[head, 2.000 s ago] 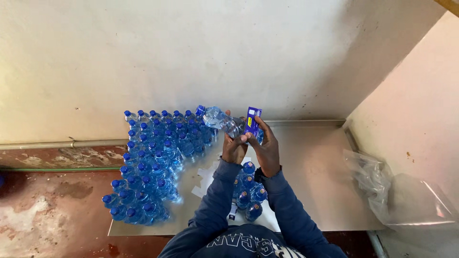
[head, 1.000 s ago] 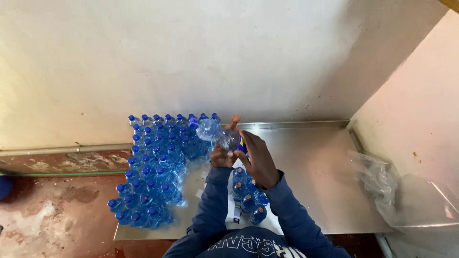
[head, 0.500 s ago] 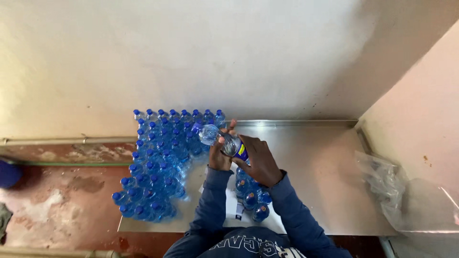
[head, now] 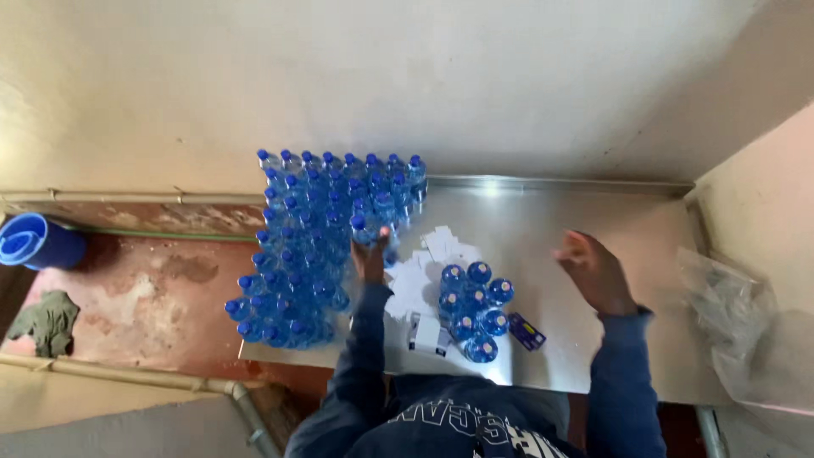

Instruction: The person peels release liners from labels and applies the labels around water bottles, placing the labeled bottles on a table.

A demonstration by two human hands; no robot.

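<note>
Here left hand [head: 370, 254] sets bottle [head: 359, 227] upright

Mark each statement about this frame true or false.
1. The left hand reaches a bottle at the edge of the large block of blue-capped clear plastic bottles. True.
2. The right hand holds a bottle. False: it hovers empty.
3. A small cluster of bottles stands between the arms. True.
4. The steel table holds a blue bucket. False: the blue bucket sits on the floor.
5. White paper labels lie on the table. True.
</note>
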